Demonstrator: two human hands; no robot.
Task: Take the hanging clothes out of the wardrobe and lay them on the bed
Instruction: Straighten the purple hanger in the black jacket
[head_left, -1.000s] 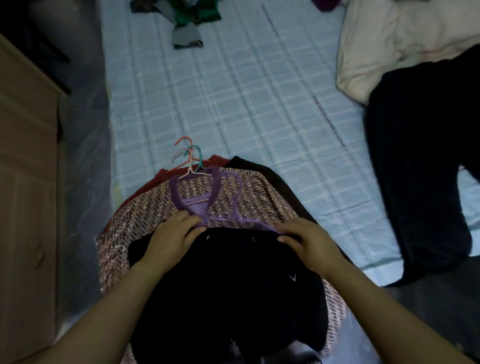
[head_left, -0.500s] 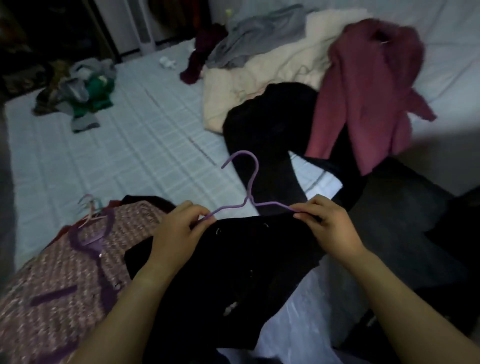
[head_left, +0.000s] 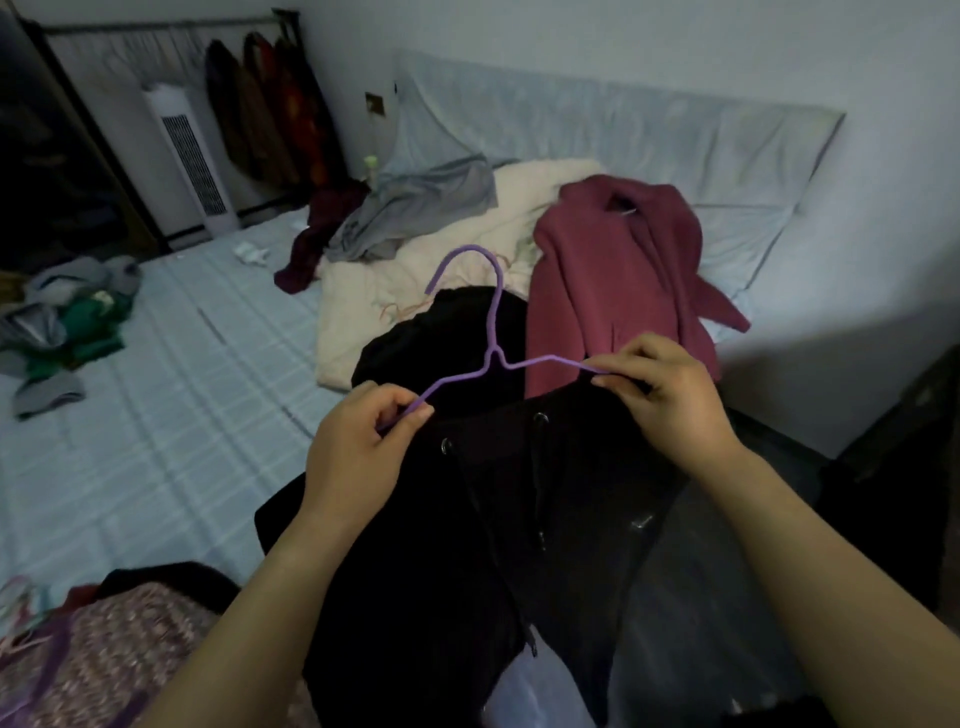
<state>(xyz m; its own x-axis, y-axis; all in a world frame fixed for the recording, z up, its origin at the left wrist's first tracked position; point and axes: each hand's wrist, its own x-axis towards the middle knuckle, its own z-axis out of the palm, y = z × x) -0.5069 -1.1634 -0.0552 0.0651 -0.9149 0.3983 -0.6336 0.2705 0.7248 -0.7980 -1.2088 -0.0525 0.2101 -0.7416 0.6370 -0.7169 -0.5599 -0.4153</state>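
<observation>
**Purple across, black below: the hanger is carried by both its shoulders**

Both hands are pinched shut on the wire. The left hand nips the left arm of the hanger between thumb and fingertips, just left of the frame's centre. The right hand nips the end of the right arm, a little higher and to the right. The hanger's long axis runs side to side across the middle of the frame, rising slightly toward the right. Its hook stands up and away from the person, toward the top of the frame.

The black garment drops straight down from that line into the lower centre. All its length lies below the grip and close to the person's body, and it is not yet on the bed.

Bare checked sheet fills the left half of the frame, on the left hand's side. The right hand is nearer the maroon coat and the cream blanket heaped at centre right. I'd judge that laying it flat means swinging the hem forward and keeping the hanger level.
</observation>
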